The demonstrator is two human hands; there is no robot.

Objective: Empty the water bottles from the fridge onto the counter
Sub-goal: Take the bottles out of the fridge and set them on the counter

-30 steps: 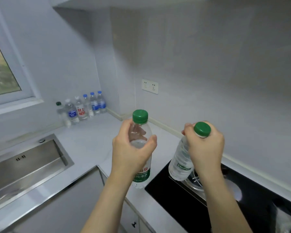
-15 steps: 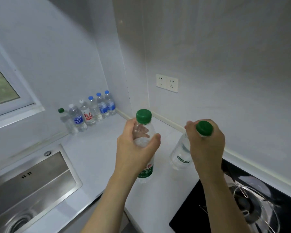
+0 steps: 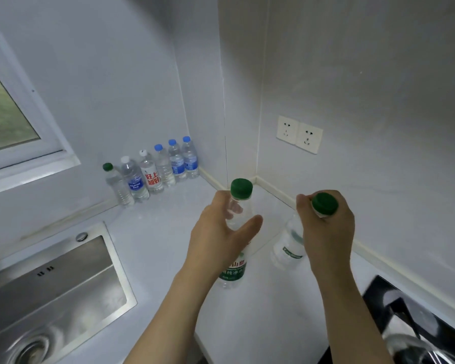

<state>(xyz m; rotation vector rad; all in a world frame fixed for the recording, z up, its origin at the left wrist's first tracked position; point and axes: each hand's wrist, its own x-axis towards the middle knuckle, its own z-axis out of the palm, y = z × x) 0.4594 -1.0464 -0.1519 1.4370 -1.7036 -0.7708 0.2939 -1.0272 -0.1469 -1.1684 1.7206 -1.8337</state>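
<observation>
Head view: left hand [image 3: 221, 240] grips an upright green-capped bottle [image 3: 238, 224] — right hand [image 3: 326, 232] grips a tilted bottle [image 3: 286, 248].

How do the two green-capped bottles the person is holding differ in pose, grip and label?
The left hand wraps the body of the left bottle, held upright; the right hand grips the right bottle at its neck, tilted. The left bottle's label has a green band with red characters; the right bottle's is mostly white. Both are clear with green caps.
</observation>
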